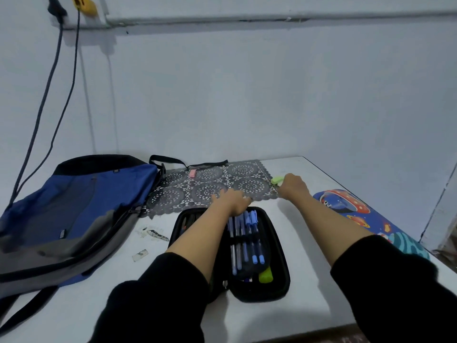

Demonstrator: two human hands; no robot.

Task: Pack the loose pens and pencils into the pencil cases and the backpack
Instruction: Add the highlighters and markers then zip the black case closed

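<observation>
Head view: right hand [293, 186] curled its grip on a green eraser [277, 180] jutting from its left side; left hand [233, 200] lay flat, released, just beyond the open pencil case [279, 289] holding blue pens [249, 233].

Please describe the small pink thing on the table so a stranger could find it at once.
Start at the blue and grey backpack lying on the left of the table. Right of it is a grey lace mat; the pink eraser lies at its far edge, near a black strap. It is the only pink thing; the similar block by the right hand is green.
</observation>
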